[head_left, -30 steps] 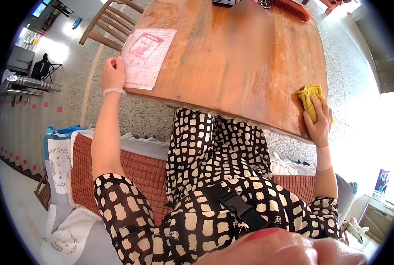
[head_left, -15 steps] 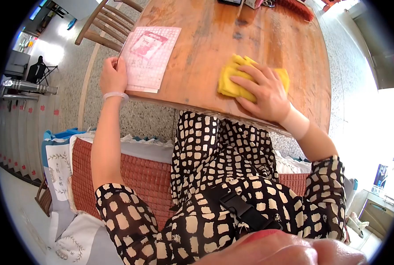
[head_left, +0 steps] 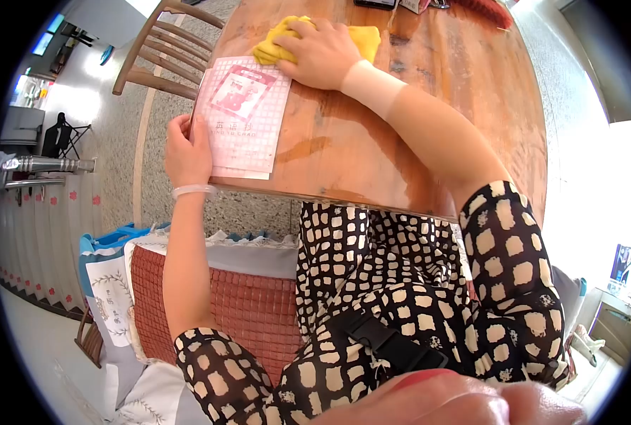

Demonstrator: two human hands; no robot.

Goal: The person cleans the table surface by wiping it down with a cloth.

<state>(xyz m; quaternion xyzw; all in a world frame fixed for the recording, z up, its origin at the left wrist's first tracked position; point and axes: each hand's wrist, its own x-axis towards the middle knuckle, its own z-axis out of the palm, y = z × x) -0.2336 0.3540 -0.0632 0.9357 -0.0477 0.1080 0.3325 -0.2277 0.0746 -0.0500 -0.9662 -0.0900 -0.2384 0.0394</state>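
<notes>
My right hand (head_left: pixel 320 53) presses a yellow cloth (head_left: pixel 364 42) flat on the wooden table (head_left: pixel 372 142), with its fingers spread over the cloth, just above the pink booklet (head_left: pixel 248 134). The booklet has a grid cover and lies at the table's left edge. At that edge my left hand (head_left: pixel 189 152) has curled fingers at the booklet's left side; they look closed on its margin. A wet streak shows on the wood right of the booklet.
A wooden chair (head_left: pixel 167 53) stands beyond the table's left side. At the far edge lie a dark phone (head_left: pixel 374 3) and a red brush (head_left: pixel 487 10). A bench with a red-brown mat (head_left: pixel 252 297) is beneath me.
My right hand has swept the yellow cloth from the table's right corner leftward and away from me, to the booklet's top edge. My left hand has stayed by the booklet.
</notes>
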